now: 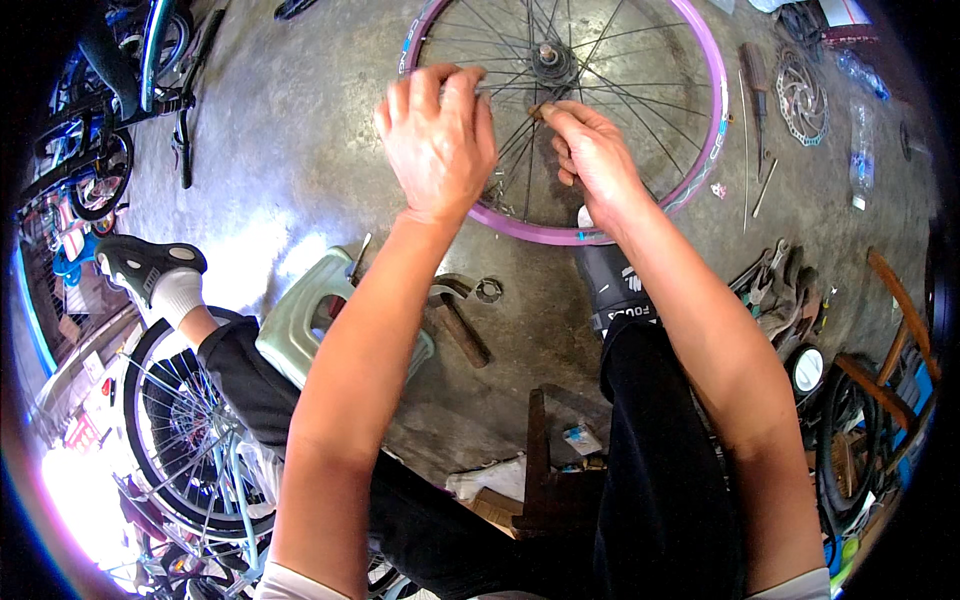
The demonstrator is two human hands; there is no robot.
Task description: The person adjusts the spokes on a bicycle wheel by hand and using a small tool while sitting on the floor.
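A purple-rimmed bicycle wheel (pixel 722 100) without a tire lies flat on the floor at the far middle, its dark spokes meeting at a hub (pixel 548 58). My left hand (pixel 436 140) is over the wheel's left side, back up, fingers bent forward; their tips are blurred and partly hidden. Just below the hub, my right hand (pixel 592 150) is closed in a pinch among the spokes. Whatever sits between that thumb and forefinger is too small to make out. My shoe (pixel 612 280) stands close to the rim's near edge.
A pale green plastic stool (pixel 290 320) and a hammer (pixel 462 335) lie left of my leg. On the right are a screwdriver (pixel 757 90), a brake disc (pixel 801 97), a plastic bottle (pixel 861 165) and several hand tools (pixel 780 290). Bicycles crowd the left; another spoked wheel (pixel 135 430) stands there.
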